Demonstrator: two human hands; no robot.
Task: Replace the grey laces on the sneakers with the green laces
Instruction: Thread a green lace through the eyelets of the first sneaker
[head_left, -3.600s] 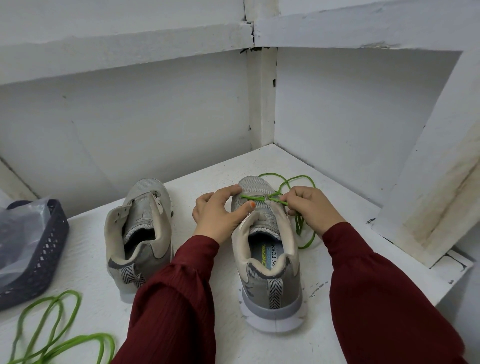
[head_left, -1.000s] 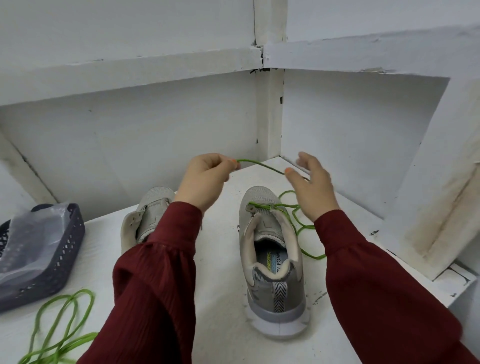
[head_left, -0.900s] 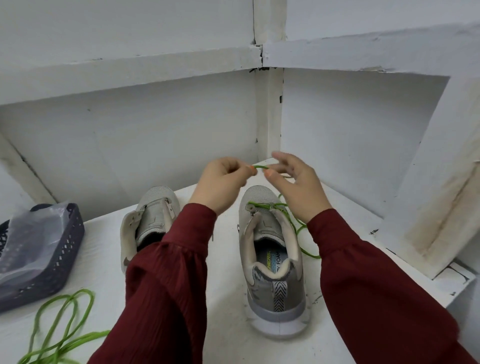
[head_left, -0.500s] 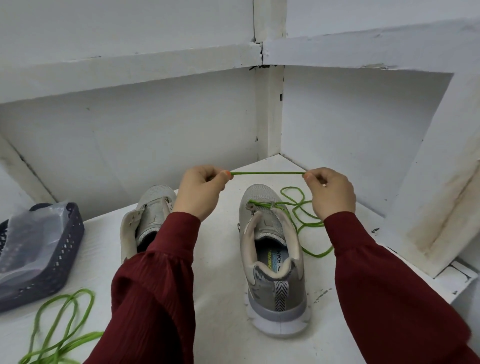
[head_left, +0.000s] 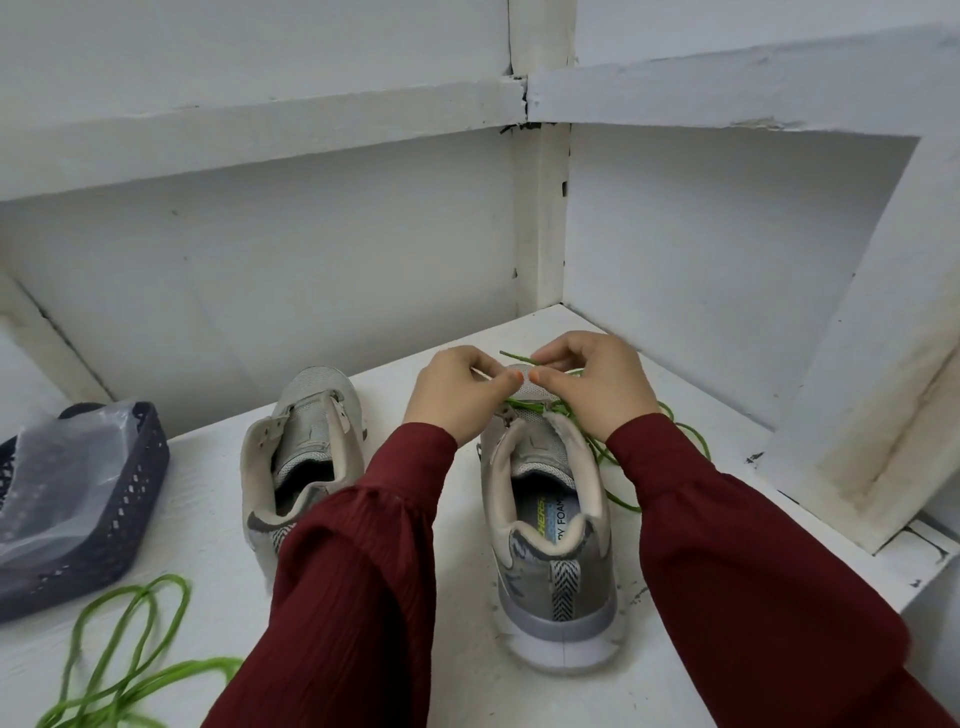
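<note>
Two grey sneakers stand heel toward me on a white shelf. The right sneaker (head_left: 550, 525) has a green lace (head_left: 685, 431) threaded through its front eyelets, with slack looped on the shelf to its right. My left hand (head_left: 457, 395) and my right hand (head_left: 592, 384) meet above its toe, both pinching the lace end, whose tip sticks out left of my right fingers. The left sneaker (head_left: 301, 447) stands beside it with no lace. A second green lace (head_left: 130, 660) lies loose at the bottom left.
A dark perforated basket (head_left: 104, 525) with a clear plastic bag inside sits at the far left. White walls close in behind and to the right, meeting at a corner post (head_left: 540, 218). The shelf's right front edge (head_left: 930, 561) drops off.
My hands held the lace stretched taut between them half a second ago; now they have come together and lowered to just above the right sneaker's toe.
</note>
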